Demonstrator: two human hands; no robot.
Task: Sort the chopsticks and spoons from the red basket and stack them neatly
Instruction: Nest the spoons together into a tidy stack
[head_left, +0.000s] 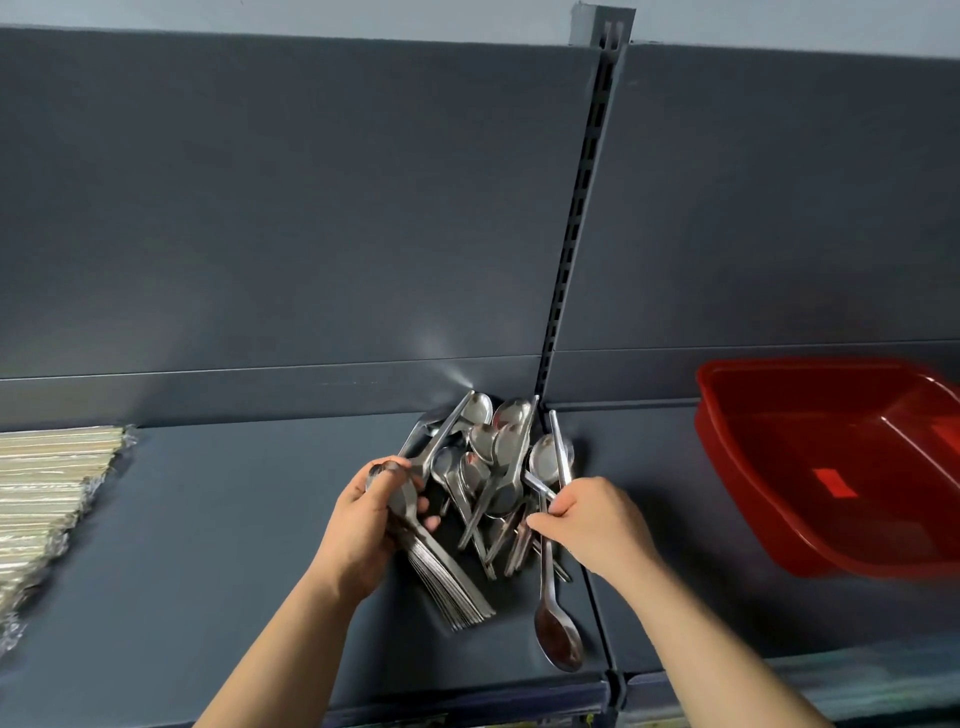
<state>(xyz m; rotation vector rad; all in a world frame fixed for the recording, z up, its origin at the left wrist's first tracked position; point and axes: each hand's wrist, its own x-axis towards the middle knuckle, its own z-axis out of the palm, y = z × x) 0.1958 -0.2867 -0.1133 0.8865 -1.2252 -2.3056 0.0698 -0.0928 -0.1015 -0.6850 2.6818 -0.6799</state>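
Your left grip (363, 525) is wrapped round a nested stack of spoons (447, 582), handles fanning toward you. Your right grip (592, 525) pinches one long spoon (558, 642) by its handle, bowl hanging down. The loose pile (493, 457) lies on the shelf (208, 519), the red basket (727, 467) well apart to the right (it looks emptied). Stiff, slick steel will likely slide, so take each spoon mid-handle.
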